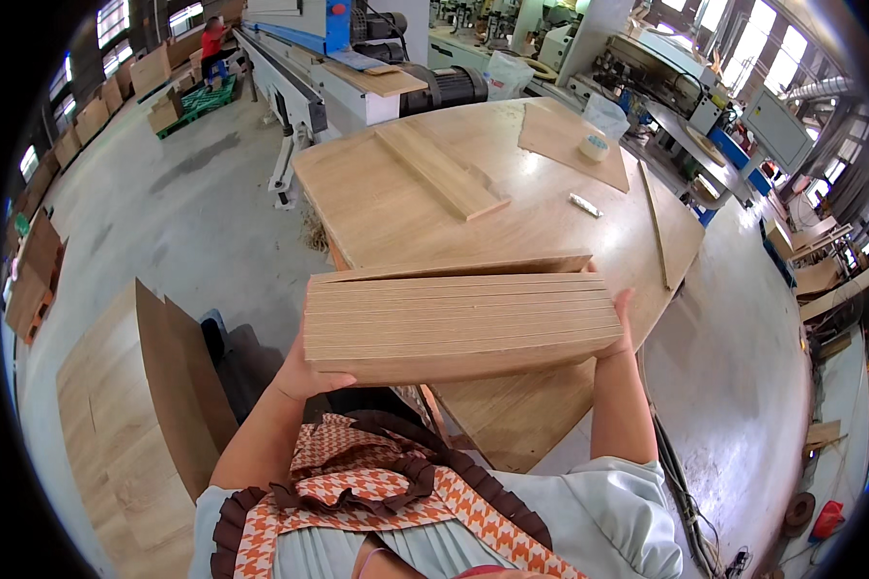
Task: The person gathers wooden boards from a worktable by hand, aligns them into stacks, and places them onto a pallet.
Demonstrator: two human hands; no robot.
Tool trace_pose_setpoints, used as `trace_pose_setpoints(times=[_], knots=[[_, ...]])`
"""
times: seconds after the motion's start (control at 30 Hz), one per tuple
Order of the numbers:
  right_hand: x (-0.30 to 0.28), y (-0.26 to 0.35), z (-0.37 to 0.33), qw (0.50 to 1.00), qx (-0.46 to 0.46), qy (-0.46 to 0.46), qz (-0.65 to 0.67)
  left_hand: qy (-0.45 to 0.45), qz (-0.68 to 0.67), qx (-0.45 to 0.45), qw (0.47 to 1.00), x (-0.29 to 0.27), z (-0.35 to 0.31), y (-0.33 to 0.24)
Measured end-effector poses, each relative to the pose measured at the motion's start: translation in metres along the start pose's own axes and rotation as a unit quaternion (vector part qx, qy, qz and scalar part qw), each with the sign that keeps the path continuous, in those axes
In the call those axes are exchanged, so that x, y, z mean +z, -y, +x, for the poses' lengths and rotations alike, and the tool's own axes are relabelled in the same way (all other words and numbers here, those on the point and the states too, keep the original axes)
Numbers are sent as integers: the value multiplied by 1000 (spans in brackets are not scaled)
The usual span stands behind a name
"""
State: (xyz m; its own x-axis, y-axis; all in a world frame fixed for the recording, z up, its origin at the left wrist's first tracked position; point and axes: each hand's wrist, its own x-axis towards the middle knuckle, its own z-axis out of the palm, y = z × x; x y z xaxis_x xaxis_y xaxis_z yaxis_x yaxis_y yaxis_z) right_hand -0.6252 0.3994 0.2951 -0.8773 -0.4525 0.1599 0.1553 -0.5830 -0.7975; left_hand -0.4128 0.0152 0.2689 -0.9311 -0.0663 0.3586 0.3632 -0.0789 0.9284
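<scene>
Between my two hands I hold a thick stack of wooden boards (463,318), light brown, with their long edges toward me. The top board sits slightly askew, leaving a narrow gap beneath it. My left hand (311,372) grips the left end, its thumb along the lower front edge and the other fingers mostly hidden. At the right end, my right hand (616,323) is closed on the boards, with its thumb pointing up. The stack is over the near part of a wooden worktable (357,207); whether it touches the tabletop I cannot tell.
On the table lie a long wooden plank (439,174), a flat panel (555,145) with a tape roll (594,147), a small silvery tube (585,206) and a thin strip (658,227). Large panels (116,425) stand at my left. Cables (681,482) run along the right floor.
</scene>
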Motion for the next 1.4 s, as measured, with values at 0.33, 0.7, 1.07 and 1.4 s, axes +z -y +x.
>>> trace_pose_setpoints(times=[0.33,0.7,1.07,1.4], knots=[[-50,-2,-38,982,-18,96,-164,-29,16,-25,999,-4,-1,1],[-74,-6,-57,926,31,77,-368,40,71,-31,996,-21,-11,21],[-59,-9,-53,933,38,68,-350,32,39,41,998,-10,-21,16],[77,-28,-50,914,152,148,-347,-120,47,-47,991,-27,-163,-38]])
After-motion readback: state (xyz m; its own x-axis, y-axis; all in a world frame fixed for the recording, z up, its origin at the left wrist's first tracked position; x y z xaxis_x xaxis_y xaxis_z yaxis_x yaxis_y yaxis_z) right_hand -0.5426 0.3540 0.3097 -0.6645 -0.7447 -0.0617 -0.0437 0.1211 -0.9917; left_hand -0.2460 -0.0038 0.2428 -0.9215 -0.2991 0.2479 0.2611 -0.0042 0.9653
